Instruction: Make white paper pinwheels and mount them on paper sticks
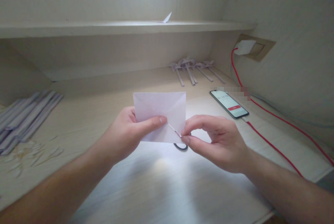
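I hold a folded white sheet of paper [159,112] upright above the desk, about in the middle of the view. My left hand [127,133] grips its lower left part, thumb pressed across the front. My right hand [214,140] pinches the paper's lower right corner between thumb and forefinger, where a small fold line shows. A small dark ring [181,146] lies on the desk just below that corner, partly hidden by the paper and my fingers.
A pale wooden desk [161,182] has a shelf [117,27] above it. Folded paper pieces [193,69] lie at the back, paper strips [26,116] at the left. At right are a phone [229,103], a red cable [271,140] and a wall charger [244,47].
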`<action>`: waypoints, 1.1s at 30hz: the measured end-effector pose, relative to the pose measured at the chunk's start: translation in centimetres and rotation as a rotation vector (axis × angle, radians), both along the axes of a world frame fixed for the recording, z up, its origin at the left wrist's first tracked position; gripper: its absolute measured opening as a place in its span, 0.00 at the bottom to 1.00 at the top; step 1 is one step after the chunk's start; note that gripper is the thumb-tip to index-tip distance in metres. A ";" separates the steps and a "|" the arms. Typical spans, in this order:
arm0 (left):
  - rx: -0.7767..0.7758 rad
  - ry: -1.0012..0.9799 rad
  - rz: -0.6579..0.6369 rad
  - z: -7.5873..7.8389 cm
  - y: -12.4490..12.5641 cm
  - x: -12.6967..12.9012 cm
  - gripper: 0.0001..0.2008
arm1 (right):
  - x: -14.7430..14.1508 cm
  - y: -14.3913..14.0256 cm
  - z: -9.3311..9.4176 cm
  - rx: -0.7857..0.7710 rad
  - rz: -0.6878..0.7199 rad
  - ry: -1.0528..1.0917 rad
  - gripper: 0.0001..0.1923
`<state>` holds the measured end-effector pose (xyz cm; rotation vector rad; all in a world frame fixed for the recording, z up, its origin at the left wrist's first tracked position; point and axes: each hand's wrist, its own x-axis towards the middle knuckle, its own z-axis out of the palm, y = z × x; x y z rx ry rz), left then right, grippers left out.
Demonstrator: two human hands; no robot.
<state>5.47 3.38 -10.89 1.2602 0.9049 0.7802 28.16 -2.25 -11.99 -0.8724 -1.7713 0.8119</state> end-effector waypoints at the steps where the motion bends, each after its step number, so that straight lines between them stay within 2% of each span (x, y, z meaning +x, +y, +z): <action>1: 0.000 -0.009 0.003 -0.1 0.0 0.0 0.10 | 0.0 0.0 -0.1 -0.007 -0.012 0.003 0.05; 11: 0.019 -0.045 0.050 -0.5 -0.2 0.2 0.13 | -0.1 0.2 -0.5 -0.089 -0.091 0.039 0.06; 17: 0.007 -0.024 0.079 -0.6 -0.4 0.3 0.12 | -0.3 0.1 -0.5 -0.171 -0.139 0.072 0.03; 29: -0.001 0.013 0.147 -1.4 -0.5 0.5 0.14 | -0.5 0.5 -0.8 -0.206 -0.168 0.129 0.03; 33: 0.026 0.042 0.175 -1.6 -0.4 0.7 0.19 | -0.7 0.7 -0.9 -0.263 -0.143 0.194 0.06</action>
